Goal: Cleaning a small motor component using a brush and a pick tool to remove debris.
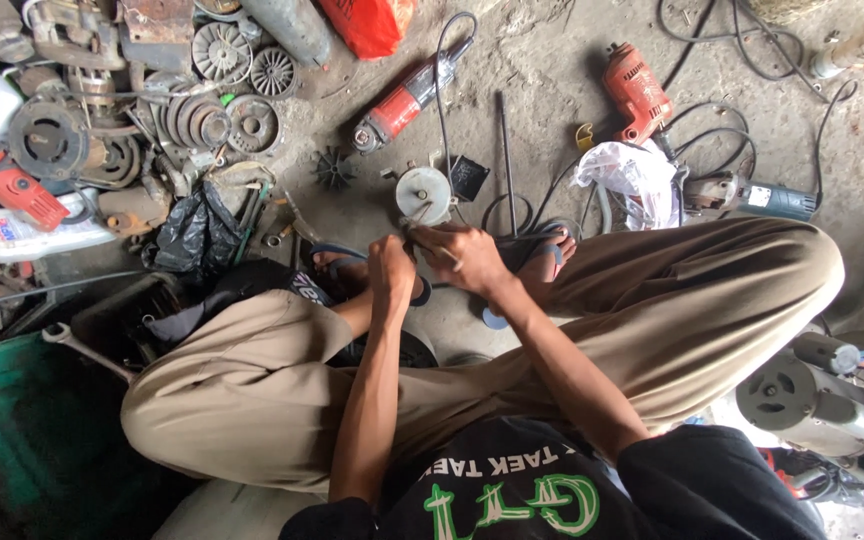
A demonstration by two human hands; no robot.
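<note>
Head view: left hand (390, 262) fisted, contents unclear; right hand (467, 255) grips a thin metal tool by the round white part (423, 194).

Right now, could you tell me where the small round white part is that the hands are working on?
In the head view, the round white part sits on the floor just beyond the right hand, beside the black fan wheel.

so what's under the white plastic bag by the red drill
The white plastic bag lies over black cables on the concrete floor; one runs out beside the red drill. Anything beneath stays hidden.
</note>
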